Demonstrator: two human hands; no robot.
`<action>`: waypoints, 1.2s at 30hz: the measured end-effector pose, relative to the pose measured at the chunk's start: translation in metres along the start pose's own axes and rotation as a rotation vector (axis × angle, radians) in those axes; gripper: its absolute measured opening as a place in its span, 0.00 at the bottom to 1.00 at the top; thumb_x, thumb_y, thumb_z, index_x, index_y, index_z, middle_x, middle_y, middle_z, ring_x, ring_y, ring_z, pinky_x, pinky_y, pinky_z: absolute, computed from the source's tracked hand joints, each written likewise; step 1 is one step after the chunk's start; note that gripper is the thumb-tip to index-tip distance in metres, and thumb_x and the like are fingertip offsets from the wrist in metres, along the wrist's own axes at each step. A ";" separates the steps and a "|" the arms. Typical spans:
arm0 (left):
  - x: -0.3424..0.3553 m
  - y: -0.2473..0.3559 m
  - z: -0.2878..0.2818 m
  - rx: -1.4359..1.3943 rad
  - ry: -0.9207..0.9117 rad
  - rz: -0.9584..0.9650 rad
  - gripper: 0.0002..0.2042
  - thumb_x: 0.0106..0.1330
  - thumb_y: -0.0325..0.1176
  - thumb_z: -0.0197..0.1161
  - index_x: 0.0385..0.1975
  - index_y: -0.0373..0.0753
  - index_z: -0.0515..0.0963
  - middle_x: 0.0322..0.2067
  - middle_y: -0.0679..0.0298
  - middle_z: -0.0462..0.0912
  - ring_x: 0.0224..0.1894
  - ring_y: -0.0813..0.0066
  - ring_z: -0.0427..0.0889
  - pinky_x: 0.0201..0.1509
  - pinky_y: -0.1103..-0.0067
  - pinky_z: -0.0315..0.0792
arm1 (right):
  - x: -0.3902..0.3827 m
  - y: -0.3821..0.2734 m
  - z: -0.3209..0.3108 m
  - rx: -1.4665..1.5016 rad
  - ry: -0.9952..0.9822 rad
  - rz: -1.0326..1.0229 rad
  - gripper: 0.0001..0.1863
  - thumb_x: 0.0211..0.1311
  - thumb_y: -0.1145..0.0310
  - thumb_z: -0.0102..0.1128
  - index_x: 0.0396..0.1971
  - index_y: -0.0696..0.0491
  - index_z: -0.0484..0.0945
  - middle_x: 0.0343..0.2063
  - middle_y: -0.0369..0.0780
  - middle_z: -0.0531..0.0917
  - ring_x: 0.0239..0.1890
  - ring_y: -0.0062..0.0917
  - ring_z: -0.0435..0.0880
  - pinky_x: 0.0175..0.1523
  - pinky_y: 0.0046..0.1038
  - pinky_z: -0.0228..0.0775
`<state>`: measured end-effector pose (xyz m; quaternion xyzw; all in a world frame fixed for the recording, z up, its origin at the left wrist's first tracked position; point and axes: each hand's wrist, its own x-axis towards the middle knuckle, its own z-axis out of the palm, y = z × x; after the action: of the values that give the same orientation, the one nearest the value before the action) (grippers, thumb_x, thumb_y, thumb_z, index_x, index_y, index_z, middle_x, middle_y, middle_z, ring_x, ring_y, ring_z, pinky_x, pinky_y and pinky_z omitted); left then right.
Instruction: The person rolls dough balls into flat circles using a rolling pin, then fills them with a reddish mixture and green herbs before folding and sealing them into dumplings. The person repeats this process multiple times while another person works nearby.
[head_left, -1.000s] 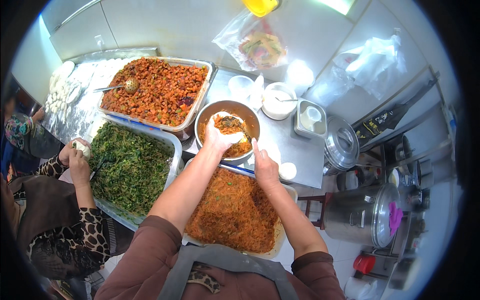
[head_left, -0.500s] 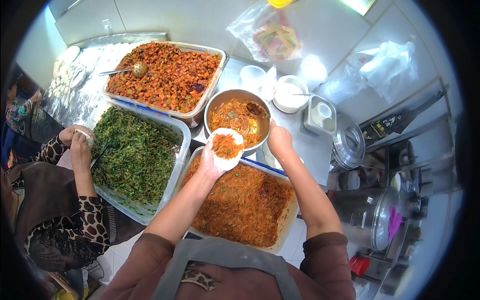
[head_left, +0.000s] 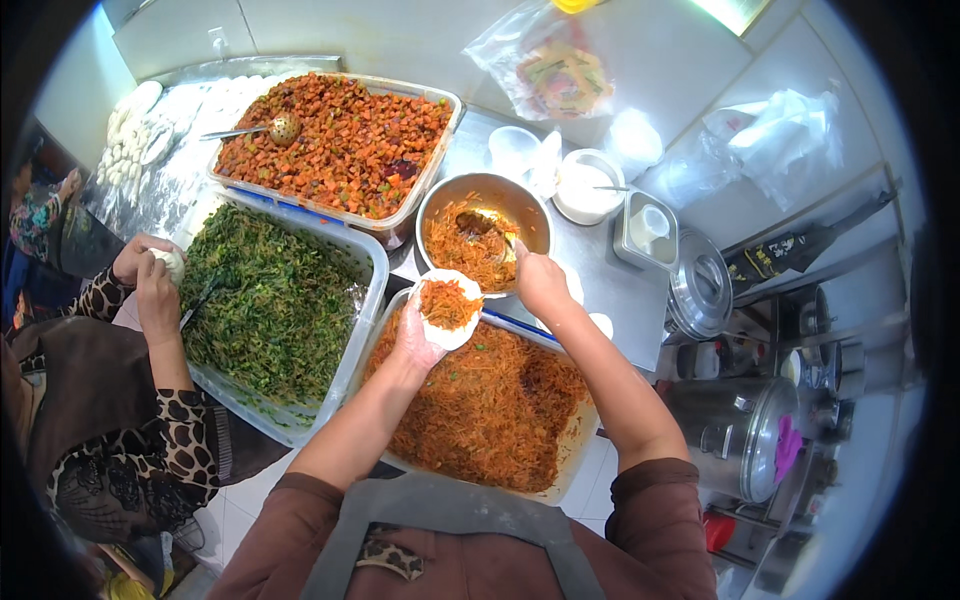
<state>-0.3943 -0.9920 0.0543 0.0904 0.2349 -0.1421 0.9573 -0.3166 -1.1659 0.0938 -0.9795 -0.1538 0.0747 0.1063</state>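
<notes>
**Filling a dough round over the trays**

Beyond the fingertips, at the far edge of the counter, a clear plastic bag (head_left: pixel 545 70) lies flat with a round, multicoloured printed pack inside it. To the right of that, a crumpled, clear, whitish plastic bag (head_left: pixel 775 140) sits against the wall. Right of the right hand, a dark bottle (head_left: pixel 790 255) with a pale label lies on its side; the print is too small to tell.

The left hand (head_left: pixel 420 335) is cupped palm up, fingers curled together under a white dough round (head_left: pixel 447 308). The round rests on the fingers and palm, carrying a heap of orange shredded filling. It sits over the near rim of the metal bowl (head_left: pixel 485 230), just above the tray of orange shredded filling (head_left: pixel 490 400).

The right hand (head_left: pixel 540 280) is closed around the handle of a spoon (head_left: pixel 490 225), whose bowl is down in the orange filling inside the metal bowl, just beyond the fingertips. The two hands are near each other, not touching.

Left of the left hand's fingers stands a clear tray of chopped greens (head_left: pixel 275 305), and beyond it a tray of diced red-orange filling (head_left: pixel 340 145). At the far left, another person's hands (head_left: pixel 150 275) pinch a small white piece of dough.
</notes>
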 end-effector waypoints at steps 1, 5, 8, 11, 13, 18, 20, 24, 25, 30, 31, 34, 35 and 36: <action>0.002 -0.002 -0.002 0.011 -0.014 -0.002 0.20 0.66 0.45 0.39 0.46 0.38 0.71 0.45 0.54 0.76 0.46 0.58 0.75 0.48 0.61 0.72 | 0.004 0.002 0.003 0.008 0.007 0.019 0.15 0.61 0.73 0.37 0.45 0.61 0.68 0.26 0.50 0.80 0.32 0.42 0.79 0.36 0.40 0.70; 0.004 -0.001 -0.007 0.051 -0.032 0.025 0.20 0.66 0.46 0.39 0.45 0.38 0.71 0.43 0.55 0.76 0.45 0.59 0.76 0.48 0.62 0.72 | 0.007 -0.006 0.018 0.040 -0.042 0.005 0.14 0.60 0.72 0.40 0.42 0.61 0.70 0.26 0.52 0.79 0.33 0.44 0.79 0.39 0.41 0.70; 0.008 0.001 -0.007 0.068 -0.029 0.014 0.19 0.66 0.45 0.40 0.44 0.39 0.71 0.43 0.56 0.76 0.45 0.59 0.76 0.48 0.62 0.72 | 0.012 0.002 0.024 0.217 -0.123 -0.018 0.12 0.55 0.73 0.43 0.33 0.62 0.75 0.25 0.54 0.79 0.35 0.47 0.78 0.42 0.42 0.68; 0.005 -0.002 -0.004 0.020 0.004 -0.006 0.19 0.66 0.45 0.40 0.44 0.39 0.71 0.43 0.56 0.76 0.45 0.59 0.76 0.47 0.62 0.73 | 0.014 0.018 0.019 0.540 -0.308 0.088 0.10 0.54 0.73 0.44 0.18 0.58 0.73 0.15 0.46 0.76 0.19 0.37 0.76 0.24 0.36 0.65; 0.002 -0.002 0.002 0.050 0.023 -0.003 0.19 0.66 0.45 0.40 0.44 0.40 0.71 0.43 0.57 0.76 0.45 0.59 0.76 0.47 0.61 0.72 | 0.013 0.022 0.007 0.878 -0.497 0.327 0.11 0.55 0.73 0.44 0.15 0.55 0.69 0.11 0.39 0.71 0.11 0.27 0.69 0.14 0.30 0.57; 0.000 0.001 0.008 0.026 -0.012 0.000 0.19 0.66 0.45 0.40 0.44 0.40 0.71 0.44 0.57 0.76 0.45 0.59 0.76 0.47 0.62 0.72 | 0.001 0.027 -0.009 1.177 -0.520 0.465 0.07 0.57 0.74 0.46 0.20 0.51 0.65 0.11 0.31 0.67 0.09 0.13 0.57 0.12 0.18 0.44; 0.000 0.001 0.009 0.068 -0.001 0.012 0.19 0.66 0.45 0.40 0.44 0.40 0.71 0.43 0.57 0.76 0.45 0.59 0.76 0.47 0.62 0.73 | 0.002 0.025 -0.007 0.959 -0.489 0.404 0.06 0.56 0.75 0.46 0.19 0.52 0.66 0.12 0.33 0.68 0.09 0.15 0.59 0.13 0.20 0.48; -0.001 -0.001 0.006 0.081 0.000 0.005 0.19 0.66 0.45 0.40 0.45 0.39 0.71 0.43 0.57 0.77 0.45 0.60 0.76 0.47 0.63 0.73 | 0.011 0.019 0.011 0.532 -0.283 0.072 0.09 0.53 0.74 0.48 0.15 0.57 0.69 0.12 0.38 0.72 0.11 0.23 0.67 0.16 0.27 0.57; -0.001 -0.002 0.005 0.087 0.001 0.009 0.19 0.66 0.45 0.39 0.45 0.39 0.71 0.43 0.57 0.77 0.45 0.60 0.76 0.47 0.63 0.73 | 0.015 0.022 0.021 0.423 -0.233 -0.039 0.11 0.53 0.74 0.48 0.13 0.57 0.69 0.11 0.39 0.72 0.11 0.24 0.68 0.16 0.28 0.58; 0.000 -0.003 -0.001 0.107 -0.007 0.024 0.19 0.66 0.45 0.39 0.44 0.39 0.71 0.43 0.57 0.77 0.44 0.60 0.77 0.46 0.62 0.73 | 0.012 0.011 0.000 0.980 -0.605 0.380 0.11 0.55 0.74 0.48 0.13 0.55 0.68 0.11 0.35 0.68 0.10 0.16 0.61 0.11 0.22 0.45; 0.001 -0.003 -0.002 0.106 -0.006 0.025 0.19 0.66 0.45 0.39 0.44 0.39 0.71 0.43 0.57 0.77 0.44 0.60 0.77 0.46 0.62 0.73 | 0.012 0.012 -0.002 1.065 -0.620 0.412 0.11 0.56 0.74 0.47 0.15 0.55 0.67 0.11 0.34 0.68 0.10 0.15 0.60 0.11 0.20 0.44; 0.001 -0.004 -0.001 0.100 0.006 0.015 0.19 0.66 0.45 0.38 0.45 0.39 0.71 0.43 0.57 0.76 0.45 0.60 0.76 0.46 0.61 0.73 | 0.007 0.017 -0.009 1.280 -0.652 0.510 0.05 0.58 0.76 0.45 0.23 0.54 0.65 0.14 0.33 0.69 0.10 0.11 0.57 0.11 0.15 0.42; 0.000 -0.005 0.000 0.095 0.016 0.015 0.19 0.66 0.45 0.38 0.45 0.39 0.71 0.44 0.57 0.76 0.45 0.60 0.76 0.47 0.61 0.73 | 0.007 0.020 -0.010 1.321 -0.661 0.517 0.05 0.58 0.76 0.45 0.23 0.54 0.65 0.14 0.33 0.69 0.10 0.11 0.57 0.11 0.14 0.42; -0.001 -0.005 0.001 0.090 0.026 0.015 0.19 0.66 0.45 0.38 0.45 0.39 0.71 0.44 0.57 0.76 0.45 0.59 0.76 0.47 0.61 0.72 | 0.007 0.025 -0.010 1.362 -0.671 0.525 0.04 0.58 0.76 0.45 0.24 0.53 0.65 0.14 0.33 0.69 0.10 0.10 0.57 0.11 0.14 0.42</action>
<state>-0.3967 -0.9970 0.0555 0.1372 0.2398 -0.1443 0.9502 -0.3013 -1.1883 0.0967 -0.6292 0.1369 0.4649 0.6076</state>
